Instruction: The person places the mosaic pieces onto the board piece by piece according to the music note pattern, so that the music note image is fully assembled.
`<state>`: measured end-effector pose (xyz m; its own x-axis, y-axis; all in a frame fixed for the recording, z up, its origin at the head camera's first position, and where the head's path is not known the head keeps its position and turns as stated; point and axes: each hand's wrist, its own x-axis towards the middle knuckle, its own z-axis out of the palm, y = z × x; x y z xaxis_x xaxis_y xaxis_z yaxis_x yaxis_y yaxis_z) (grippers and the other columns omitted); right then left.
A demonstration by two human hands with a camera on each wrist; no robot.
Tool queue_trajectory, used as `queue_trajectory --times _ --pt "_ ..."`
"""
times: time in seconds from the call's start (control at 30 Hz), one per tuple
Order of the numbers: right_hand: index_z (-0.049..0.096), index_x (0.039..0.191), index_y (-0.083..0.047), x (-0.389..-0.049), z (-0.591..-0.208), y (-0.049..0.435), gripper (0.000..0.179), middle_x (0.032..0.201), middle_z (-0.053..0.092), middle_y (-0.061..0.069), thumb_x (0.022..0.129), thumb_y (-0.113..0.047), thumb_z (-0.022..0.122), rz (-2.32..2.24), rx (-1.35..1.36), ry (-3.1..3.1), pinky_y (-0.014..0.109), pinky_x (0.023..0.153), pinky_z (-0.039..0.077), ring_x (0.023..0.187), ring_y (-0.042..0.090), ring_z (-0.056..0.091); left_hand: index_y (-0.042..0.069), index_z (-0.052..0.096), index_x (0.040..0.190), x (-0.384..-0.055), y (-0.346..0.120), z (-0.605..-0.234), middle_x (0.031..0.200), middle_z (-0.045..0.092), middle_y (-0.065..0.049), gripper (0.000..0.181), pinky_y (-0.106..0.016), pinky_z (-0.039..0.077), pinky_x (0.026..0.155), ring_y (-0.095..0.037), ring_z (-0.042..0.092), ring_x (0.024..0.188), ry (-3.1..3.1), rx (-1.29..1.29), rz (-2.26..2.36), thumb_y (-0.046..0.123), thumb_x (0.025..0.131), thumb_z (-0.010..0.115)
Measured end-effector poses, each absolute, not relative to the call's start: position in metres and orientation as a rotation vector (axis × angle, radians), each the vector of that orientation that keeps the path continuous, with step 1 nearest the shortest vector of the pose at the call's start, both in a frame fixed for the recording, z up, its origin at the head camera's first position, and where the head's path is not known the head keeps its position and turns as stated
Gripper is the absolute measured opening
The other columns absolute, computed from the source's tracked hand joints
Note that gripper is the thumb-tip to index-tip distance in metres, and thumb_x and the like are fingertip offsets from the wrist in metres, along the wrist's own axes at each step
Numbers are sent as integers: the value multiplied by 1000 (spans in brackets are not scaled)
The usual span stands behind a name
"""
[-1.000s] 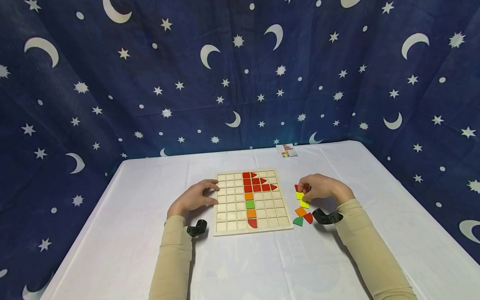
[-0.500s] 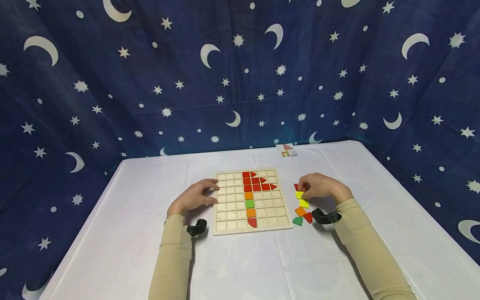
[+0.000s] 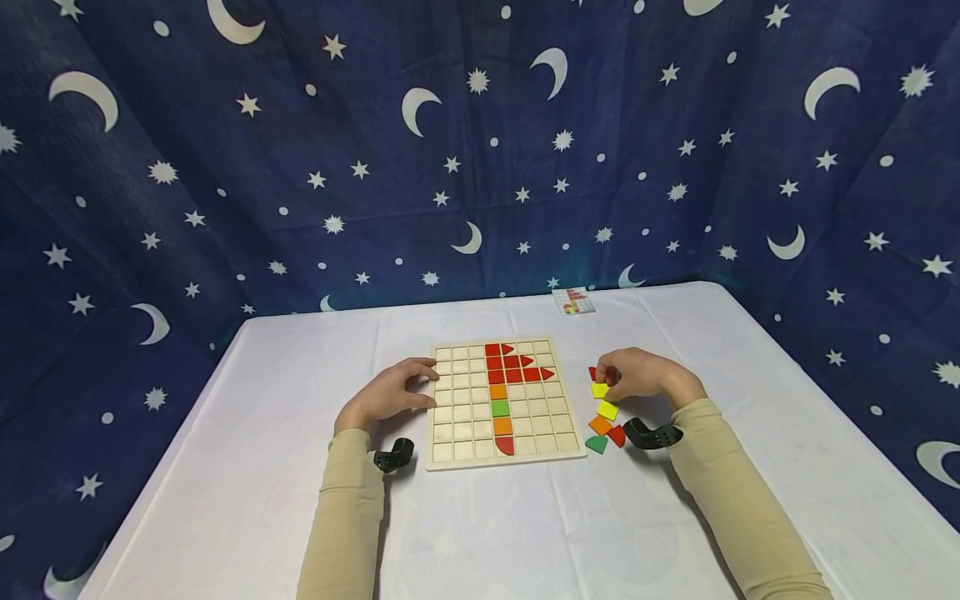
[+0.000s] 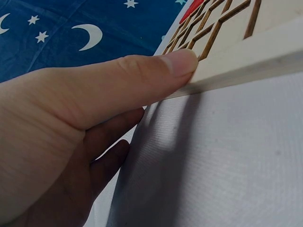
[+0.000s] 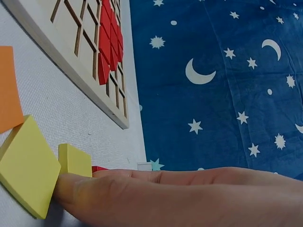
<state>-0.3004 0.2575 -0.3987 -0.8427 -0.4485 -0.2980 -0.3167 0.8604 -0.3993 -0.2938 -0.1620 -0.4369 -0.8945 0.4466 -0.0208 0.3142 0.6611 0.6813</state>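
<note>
My left hand rests at the left edge of a wooden grid board. Its thumb lies on the board's rim in the left wrist view, the other fingers spread beyond. Over the loose pieces right of the board, my right hand curls down and pinches a yellow square tile between thumb and fingers. Its thumb tip also meets a second yellow square tile lying nearer. A red piece shows partly behind the fingers.
Below the yellow tiles lie an orange square, a red quarter-round and a green quarter-round. Red, orange and green pieces fill part of the board. A pattern card lies at the table's back edge, before a starry curtain.
The nearer yellow tile has turned and slid slightly toward the front, nudging the orange square a little. My right hand stays nearly in place; the left hand has not moved.
</note>
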Motion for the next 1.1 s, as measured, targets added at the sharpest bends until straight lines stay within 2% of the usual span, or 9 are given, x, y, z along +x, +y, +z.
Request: queue_trajectory --times 1.1 --pt "63 86 -10 -303 -400 255 13 80 55 1 80 -11 74 -426 -542 2662 31 69 42 77 18 49 8 66 118 -292 -161 -436 148 45 -9 40 -45 28 116 -29 34 141 2686 617 1063 19 81 80"
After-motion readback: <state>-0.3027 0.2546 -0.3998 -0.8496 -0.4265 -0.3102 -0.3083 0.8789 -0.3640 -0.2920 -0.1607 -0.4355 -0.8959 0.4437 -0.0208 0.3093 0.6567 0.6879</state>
